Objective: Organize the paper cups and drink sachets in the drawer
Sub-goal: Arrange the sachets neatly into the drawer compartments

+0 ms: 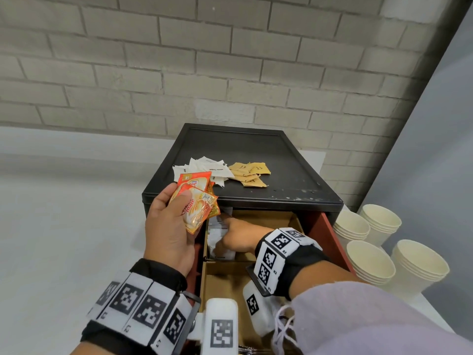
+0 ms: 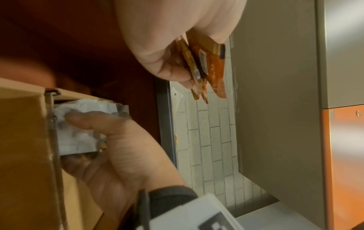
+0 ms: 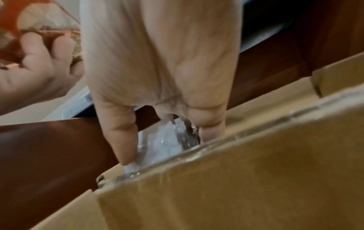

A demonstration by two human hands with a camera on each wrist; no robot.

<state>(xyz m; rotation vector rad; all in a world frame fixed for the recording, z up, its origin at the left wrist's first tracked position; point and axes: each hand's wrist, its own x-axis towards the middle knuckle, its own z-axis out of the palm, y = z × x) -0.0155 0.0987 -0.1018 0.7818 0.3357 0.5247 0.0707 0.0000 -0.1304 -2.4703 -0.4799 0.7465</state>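
From the head camera, the left hand (image 1: 170, 226) grips orange sachets (image 1: 197, 201) above the open drawer (image 1: 330, 237); paper cups (image 1: 371, 260) stand on the bench beside it. The left wrist camera shows those sachets pinched edge-on. The right wrist camera shows the right hand (image 3: 159, 65) grasping white sachets (image 3: 159, 140) in a rear compartment.

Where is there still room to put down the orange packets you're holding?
The drawer's near cardboard compartment looks bare, bordered by the divider and the right hand. The black cabinet top has free space behind and right of the white sachets and brown sachets. The far-left compartment is crowded with white packets.
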